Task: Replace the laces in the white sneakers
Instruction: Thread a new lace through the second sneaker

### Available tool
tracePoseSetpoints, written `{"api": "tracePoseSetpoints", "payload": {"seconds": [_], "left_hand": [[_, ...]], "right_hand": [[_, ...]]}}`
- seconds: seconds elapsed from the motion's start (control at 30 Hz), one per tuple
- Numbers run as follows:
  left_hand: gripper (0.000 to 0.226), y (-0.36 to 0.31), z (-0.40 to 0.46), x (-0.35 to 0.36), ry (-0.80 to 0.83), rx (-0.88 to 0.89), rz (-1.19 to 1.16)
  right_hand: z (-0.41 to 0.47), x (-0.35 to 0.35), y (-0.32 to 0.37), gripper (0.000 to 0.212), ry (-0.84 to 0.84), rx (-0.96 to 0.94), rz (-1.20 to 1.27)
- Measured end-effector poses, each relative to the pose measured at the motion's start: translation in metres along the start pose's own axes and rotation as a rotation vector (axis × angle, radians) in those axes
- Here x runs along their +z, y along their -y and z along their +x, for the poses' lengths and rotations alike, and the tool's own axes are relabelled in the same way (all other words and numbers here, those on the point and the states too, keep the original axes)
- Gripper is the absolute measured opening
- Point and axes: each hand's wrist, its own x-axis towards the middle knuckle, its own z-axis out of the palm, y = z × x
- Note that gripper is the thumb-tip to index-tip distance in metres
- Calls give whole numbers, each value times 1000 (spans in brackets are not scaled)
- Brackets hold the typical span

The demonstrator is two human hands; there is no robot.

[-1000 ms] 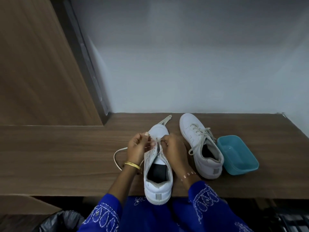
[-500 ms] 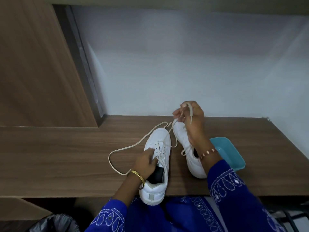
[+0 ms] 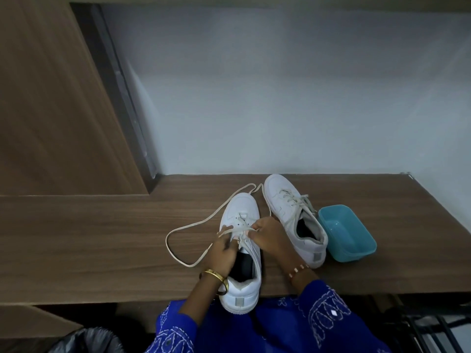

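My left hand (image 3: 224, 253) and right hand (image 3: 267, 235) pinched the flat cream lace (image 3: 188, 226) | smooth white sneaker (image 3: 240, 253) beneath | lace looped leftward over woodgrain desk (image 3: 102, 238)

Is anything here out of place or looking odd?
Only the near sneaker: its heel hangs over the table edge, and its lace trails loose across the wood. Nothing is spilled or damaged.

Home nook: wooden counter (image 3: 102, 238), wardrobe panel (image 3: 51, 110).
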Motion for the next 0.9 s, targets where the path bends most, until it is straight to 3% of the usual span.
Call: {"api": "tracePoseSetpoints", "payload": {"seconds": [0.1,0.2,0.3,0.4,0.57,0.73,0.8,0.9], "left_hand": [[52,2,-1,2,7,23,69],[76,10,10,0,153,53,319],[73,2,9,-3,248,10,468],[57,-6,4,-2,235,-16,491],[55,-6,5,-1,218,-22,524],[54,-7,2,-1,219,-26,519],[54,-8,3,-1,225,-30,509],[54,-9,0,-1,218,-23,490]], "right_hand": [[4,-5,-4,18,15,26,5],[10,-12,-4,23,107,43,-171],[9,-31,10,23,167,-55,-303],[1,-61,33,26,144,-146,-11],[-25,-109,68,26,-24,-293,662],[-21,-107,69,21,8,-202,855],[-16,-93,60,28,-29,-101,685],[-5,-66,40,18,-33,6,131]]}}
